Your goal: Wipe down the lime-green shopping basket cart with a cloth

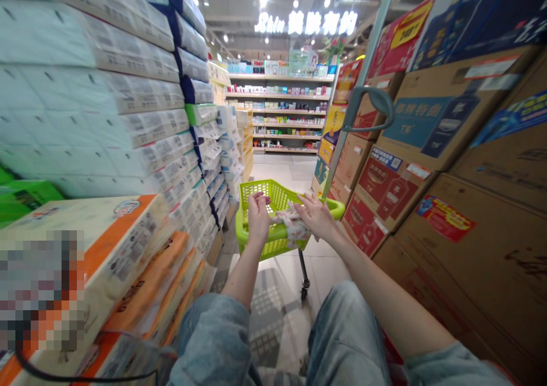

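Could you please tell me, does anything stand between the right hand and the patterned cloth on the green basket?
Nothing visible does: the right hand is right at the patterned cloth, on the near rim of the green basket. Exact contact is hard to tell.

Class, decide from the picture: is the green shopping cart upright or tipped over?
Upright: the green shopping cart opens upward, with a caster below it on the floor.

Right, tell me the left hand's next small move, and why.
Probably shift the left hand slightly right, onto the pale, patterned fabric cloth. The cloth hangs over the near rim of the lime-green plastic basket, and the right hand is already at it; the left hand is just beside it, and its fingers show no clear grip.
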Demonstrator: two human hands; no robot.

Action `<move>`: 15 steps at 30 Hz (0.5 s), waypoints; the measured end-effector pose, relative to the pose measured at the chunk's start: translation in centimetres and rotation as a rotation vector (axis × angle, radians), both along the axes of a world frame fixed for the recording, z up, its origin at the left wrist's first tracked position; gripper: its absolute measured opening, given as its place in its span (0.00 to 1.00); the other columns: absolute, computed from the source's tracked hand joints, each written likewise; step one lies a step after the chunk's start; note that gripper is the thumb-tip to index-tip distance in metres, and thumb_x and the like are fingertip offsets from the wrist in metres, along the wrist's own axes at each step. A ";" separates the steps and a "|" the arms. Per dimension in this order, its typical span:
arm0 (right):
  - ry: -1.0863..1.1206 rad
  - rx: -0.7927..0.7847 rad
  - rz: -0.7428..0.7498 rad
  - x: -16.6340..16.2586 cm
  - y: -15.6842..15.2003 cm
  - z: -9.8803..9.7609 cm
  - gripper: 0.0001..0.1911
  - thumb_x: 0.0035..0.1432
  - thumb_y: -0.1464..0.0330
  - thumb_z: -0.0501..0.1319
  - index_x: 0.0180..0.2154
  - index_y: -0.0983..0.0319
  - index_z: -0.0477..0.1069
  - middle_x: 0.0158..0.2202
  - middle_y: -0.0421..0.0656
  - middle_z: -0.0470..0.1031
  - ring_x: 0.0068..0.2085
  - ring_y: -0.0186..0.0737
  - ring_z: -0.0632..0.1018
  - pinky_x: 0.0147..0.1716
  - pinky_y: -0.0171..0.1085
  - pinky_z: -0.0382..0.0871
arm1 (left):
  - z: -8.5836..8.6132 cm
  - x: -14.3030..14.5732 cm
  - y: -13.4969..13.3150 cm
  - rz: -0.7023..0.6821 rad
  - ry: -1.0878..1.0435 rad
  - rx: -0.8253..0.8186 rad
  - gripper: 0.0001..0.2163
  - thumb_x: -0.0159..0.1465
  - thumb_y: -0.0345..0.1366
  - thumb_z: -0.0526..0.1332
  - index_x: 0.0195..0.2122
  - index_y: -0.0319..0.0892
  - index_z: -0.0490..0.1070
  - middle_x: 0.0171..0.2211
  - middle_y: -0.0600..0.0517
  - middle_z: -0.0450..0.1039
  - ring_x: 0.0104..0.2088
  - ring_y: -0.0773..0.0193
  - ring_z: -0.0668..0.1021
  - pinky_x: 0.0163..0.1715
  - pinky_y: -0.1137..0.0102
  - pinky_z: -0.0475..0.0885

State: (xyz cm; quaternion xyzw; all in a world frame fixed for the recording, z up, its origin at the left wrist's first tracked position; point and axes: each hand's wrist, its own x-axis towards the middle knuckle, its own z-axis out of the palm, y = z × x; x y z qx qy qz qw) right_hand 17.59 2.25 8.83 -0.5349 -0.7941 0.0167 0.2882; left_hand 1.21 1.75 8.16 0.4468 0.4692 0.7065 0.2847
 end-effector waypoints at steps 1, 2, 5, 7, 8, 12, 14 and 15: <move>-0.068 0.002 -0.004 -0.5 -0.1 -0.3 0.29 0.63 0.49 0.42 0.56 0.55 0.65 0.57 0.47 0.67 0.60 0.54 0.63 0.56 0.57 0.52 | 0.0 0.0 0.0 0.007 0.003 0.004 0.08 0.65 0.39 0.48 0.42 0.43 0.61 0.37 0.50 0.70 0.39 0.65 0.75 0.44 0.67 0.69; -0.134 0.006 0.001 -1.1 -0.4 -0.5 0.29 0.62 0.48 0.43 0.57 0.53 0.64 0.59 0.47 0.65 0.62 0.55 0.60 0.57 0.60 0.48 | 0.0 0.0 0.0 0.014 0.008 0.008 0.09 0.65 0.39 0.48 0.42 0.43 0.61 0.37 0.50 0.70 0.38 0.65 0.75 0.43 0.67 0.69; -0.239 0.061 0.031 -3.1 -1.5 -1.2 0.26 0.64 0.51 0.43 0.58 0.50 0.61 0.60 0.45 0.64 0.63 0.53 0.57 0.59 0.60 0.42 | 0.1 0.3 0.0 0.047 0.027 0.013 0.08 0.66 0.39 0.48 0.42 0.43 0.60 0.37 0.49 0.70 0.39 0.65 0.75 0.43 0.67 0.69; -0.251 0.096 0.074 -4.0 -2.1 -1.4 0.24 0.65 0.54 0.42 0.58 0.49 0.62 0.59 0.43 0.65 0.63 0.51 0.58 0.59 0.57 0.43 | 0.1 0.4 -0.1 0.055 0.044 0.019 0.08 0.66 0.39 0.47 0.42 0.43 0.60 0.38 0.49 0.70 0.39 0.64 0.75 0.43 0.67 0.69; -0.250 0.109 0.100 -4.2 -2.2 -1.4 0.23 0.66 0.55 0.42 0.57 0.50 0.63 0.59 0.43 0.65 0.62 0.49 0.59 0.59 0.56 0.44 | 0.2 0.3 -0.2 0.055 0.064 0.022 0.09 0.66 0.38 0.47 0.42 0.43 0.60 0.38 0.48 0.70 0.40 0.64 0.75 0.43 0.67 0.69; -0.221 0.124 0.161 -2.7 -0.9 -1.2 0.21 0.66 0.61 0.43 0.54 0.54 0.67 0.56 0.41 0.69 0.58 0.44 0.66 0.58 0.47 0.51 | 0.2 -1.3 -0.6 0.089 0.338 -0.001 0.08 0.64 0.38 0.50 0.42 0.42 0.62 0.41 0.47 0.70 0.43 0.62 0.74 0.45 0.65 0.68; -0.185 0.093 0.107 -1.0 0.6 -1.2 0.21 0.65 0.64 0.44 0.52 0.60 0.69 0.54 0.44 0.71 0.55 0.42 0.68 0.57 0.42 0.54 | -0.1 -3.1 -0.8 0.105 0.597 -0.067 0.08 0.63 0.37 0.51 0.41 0.42 0.64 0.40 0.47 0.71 0.42 0.61 0.74 0.45 0.64 0.68; -0.166 0.068 0.053 0.0 1.4 -1.2 0.21 0.64 0.65 0.45 0.51 0.63 0.70 0.53 0.46 0.72 0.55 0.42 0.69 0.56 0.40 0.56 | -0.3 -4.2 -0.8 0.100 0.728 -0.121 0.09 0.63 0.37 0.51 0.41 0.42 0.66 0.39 0.48 0.72 0.41 0.60 0.74 0.45 0.64 0.67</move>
